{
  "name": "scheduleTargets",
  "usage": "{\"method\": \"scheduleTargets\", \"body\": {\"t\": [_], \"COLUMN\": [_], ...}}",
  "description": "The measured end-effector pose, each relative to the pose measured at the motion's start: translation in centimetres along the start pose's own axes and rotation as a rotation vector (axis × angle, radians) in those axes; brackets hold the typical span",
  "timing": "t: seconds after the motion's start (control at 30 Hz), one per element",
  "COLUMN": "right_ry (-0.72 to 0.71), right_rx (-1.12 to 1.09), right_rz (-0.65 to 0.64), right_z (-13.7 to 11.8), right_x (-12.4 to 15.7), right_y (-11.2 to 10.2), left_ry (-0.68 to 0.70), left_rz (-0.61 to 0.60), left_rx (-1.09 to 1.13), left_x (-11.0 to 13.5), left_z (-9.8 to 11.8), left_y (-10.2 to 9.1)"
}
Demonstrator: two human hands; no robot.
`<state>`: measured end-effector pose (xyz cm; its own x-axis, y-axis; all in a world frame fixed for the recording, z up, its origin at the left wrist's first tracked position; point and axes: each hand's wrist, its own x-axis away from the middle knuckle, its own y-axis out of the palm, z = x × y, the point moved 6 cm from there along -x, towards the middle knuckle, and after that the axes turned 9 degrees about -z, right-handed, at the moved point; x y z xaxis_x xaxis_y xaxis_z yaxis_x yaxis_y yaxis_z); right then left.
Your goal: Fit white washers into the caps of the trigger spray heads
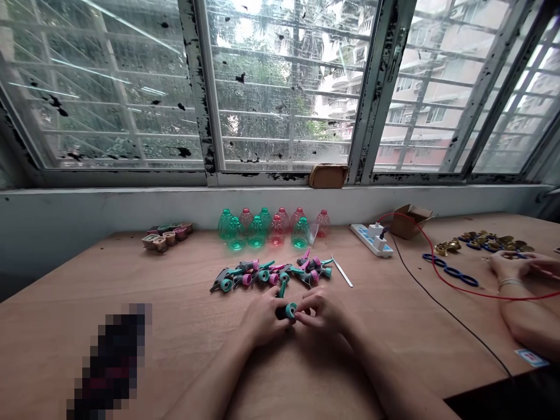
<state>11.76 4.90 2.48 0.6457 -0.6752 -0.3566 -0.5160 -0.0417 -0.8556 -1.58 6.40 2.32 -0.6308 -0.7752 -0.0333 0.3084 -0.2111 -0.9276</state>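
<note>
My left hand (pixel 262 319) and my right hand (pixel 322 310) meet low on the wooden table (pixel 184 326), fingers pinched together on one small teal and black spray-nozzle part (pixel 289 310). Just beyond them lies a heap of several teal, pink and grey spray nozzles (pixel 273 273). Behind the heap stand several small green and pink plastic bottles (pixel 271 228) near the wall. A thin metal tool (pixel 342 271) lies to the right of the heap.
A row of small coloured caps (pixel 167 235) sits at the back left. At right are a white power strip (pixel 371 239), a cardboard box (pixel 409 220), red and black cables, blue rings (pixel 450 270), brass parts (pixel 481 241) and another person's hands (pixel 518 267). A pixelated dark object (pixel 111 364) lies front left.
</note>
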Motion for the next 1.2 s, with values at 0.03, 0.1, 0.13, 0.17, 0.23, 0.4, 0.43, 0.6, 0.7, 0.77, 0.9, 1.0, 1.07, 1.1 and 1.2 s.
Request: {"method": "scheduleTargets", "body": {"t": [0.03, 0.1, 0.13, 0.17, 0.23, 0.4, 0.43, 0.6, 0.7, 0.77, 0.9, 1.0, 1.07, 1.1, 1.2], "right_ry": [-0.005, -0.024, -0.033, -0.041, -0.046, -0.034, -0.034, -0.036, -0.029, -0.023, -0.015, -0.025, 0.014, 0.049, 0.159], "right_rx": [-0.01, -0.033, -0.043, -0.048, -0.037, 0.006, 0.007, 0.008, 0.012, 0.017, 0.005, -0.063, -0.128, -0.155, -0.201], "right_rz": [-0.002, -0.001, 0.003, 0.008, 0.016, 0.034, 0.041, 0.044, 0.044, 0.031, 0.036, 0.096, 0.189, 0.237, 0.281], "right_z": [0.0, -0.1, -0.1, -0.2, -0.4, -0.6, -0.6, -0.5, -0.4, -0.4, -0.4, -0.3, 0.4, 1.0, 2.6], "right_x": [0.0, 0.0, 0.1, 0.1, 0.1, 0.1, 0.1, 0.0, 0.0, -0.1, -0.2, -0.1, 0.1, 0.2, 0.2], "right_y": [0.1, 0.2, 0.2, 0.2, 0.2, 0.4, 0.4, 0.7, 0.6, 0.7, 0.7, 0.5, 0.1, -0.1, -0.1], "left_ry": [0.0, -0.002, 0.0, 0.003, 0.008, -0.008, -0.005, 0.009, 0.022, 0.031, 0.045, 0.046, 0.045, 0.047, 0.065], "left_rz": [-0.001, -0.001, 0.0, 0.002, 0.006, 0.006, 0.004, 0.01, 0.026, 0.027, 0.016, 0.021, 0.05, 0.068, 0.118], "left_rx": [0.001, 0.004, 0.006, 0.008, 0.009, 0.003, 0.005, 0.013, 0.025, 0.032, 0.026, 0.025, 0.029, 0.032, 0.055], "left_x": [0.0, 0.0, 0.0, 0.1, 0.1, 0.0, 0.0, -0.1, -0.1, -0.1, 0.0, 0.0, 0.0, 0.0, 0.1], "left_z": [0.0, -0.1, -0.2, -0.2, -0.2, -0.4, -0.4, -0.5, -0.5, -0.5, -0.4, -0.4, -0.5, -0.5, -0.7], "left_y": [0.0, 0.0, 0.0, 0.1, 0.2, 0.4, 0.4, 0.5, 0.6, 0.6, 0.6, 0.6, 0.5, 0.4, 0.0]}}
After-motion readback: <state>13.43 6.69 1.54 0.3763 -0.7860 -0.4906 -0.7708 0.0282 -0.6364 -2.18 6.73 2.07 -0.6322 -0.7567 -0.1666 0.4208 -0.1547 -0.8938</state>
